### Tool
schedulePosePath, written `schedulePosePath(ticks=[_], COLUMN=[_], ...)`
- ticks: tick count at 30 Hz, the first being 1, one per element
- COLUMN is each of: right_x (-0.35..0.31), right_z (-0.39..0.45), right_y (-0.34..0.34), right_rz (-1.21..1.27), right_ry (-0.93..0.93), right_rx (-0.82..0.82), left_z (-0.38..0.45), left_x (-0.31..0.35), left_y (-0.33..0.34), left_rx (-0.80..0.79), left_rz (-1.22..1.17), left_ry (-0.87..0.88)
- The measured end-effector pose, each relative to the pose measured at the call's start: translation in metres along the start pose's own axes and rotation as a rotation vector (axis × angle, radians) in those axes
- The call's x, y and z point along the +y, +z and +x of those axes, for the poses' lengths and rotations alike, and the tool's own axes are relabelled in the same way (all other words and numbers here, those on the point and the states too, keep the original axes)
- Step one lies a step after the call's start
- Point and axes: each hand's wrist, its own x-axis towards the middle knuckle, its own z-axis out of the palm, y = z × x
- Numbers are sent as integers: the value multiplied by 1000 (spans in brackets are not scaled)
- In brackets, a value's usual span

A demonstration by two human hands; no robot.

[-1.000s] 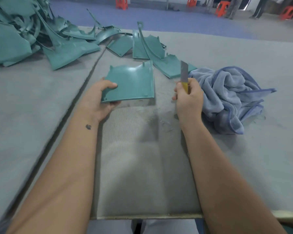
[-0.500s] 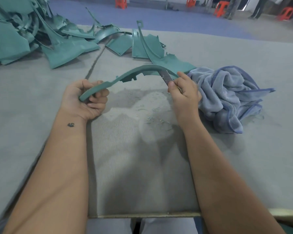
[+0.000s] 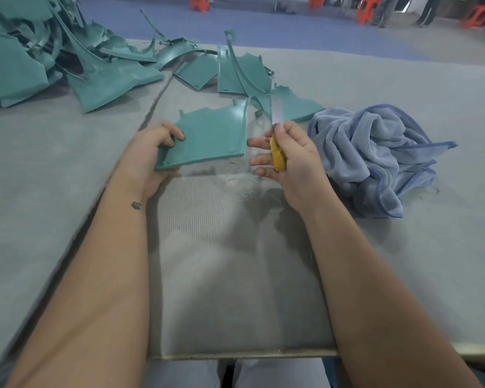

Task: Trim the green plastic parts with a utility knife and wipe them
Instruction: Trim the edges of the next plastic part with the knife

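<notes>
My left hand (image 3: 149,155) grips the near left corner of a curved green plastic part (image 3: 210,137), held with its broad face up just above the grey felt table (image 3: 67,175). My right hand (image 3: 289,161) holds a yellow utility knife (image 3: 277,152) right of the part, its blurred blade pointing up and away beside the part's right edge. The fingers of that hand stretch toward the part's edge. Fine shavings lie on the felt below.
A crumpled blue towel (image 3: 375,158) lies just right of my right hand. Several green parts (image 3: 244,74) are spread behind the held one, and a large heap of them (image 3: 39,57) fills the far left. Orange stools (image 3: 199,2) stand on the blue floor beyond.
The part was turned on edge half a second ago with the blade against its far end. Now it faces up again and the knife has come off it, blade upright.
</notes>
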Motion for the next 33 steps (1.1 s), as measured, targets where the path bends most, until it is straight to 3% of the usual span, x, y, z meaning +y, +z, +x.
schedulePosePath(ticks=[3,5,7,11,16,22,28,33], right_x=[2,5,8,13,12,12,12,17], right_z=[-1,-1,0,2,2,4,3,1], right_y=[3,3,4,6,2,1,1,7], right_rz=[-68,-110,-162,-198,-73,6,23,-260], right_ry=[11,22,27,30,-1,-36,-30,-33], right_rx=[-30,-36,-28,-37,-75,-94,-110,-151], left_z=[2,3,-1,-11,-14,-13,-12,-17], left_x=[-5,-9,-10,-12,-15,-7,-11,-13], left_y=[9,13,17,32,38,29,30,39], left_rx=[104,240,262,70,-80,-391,-385,-297], left_rz=[386,750,935,1043,1127,1115,1278,1286], left_ry=[81,201,360,560,454,366,384,523])
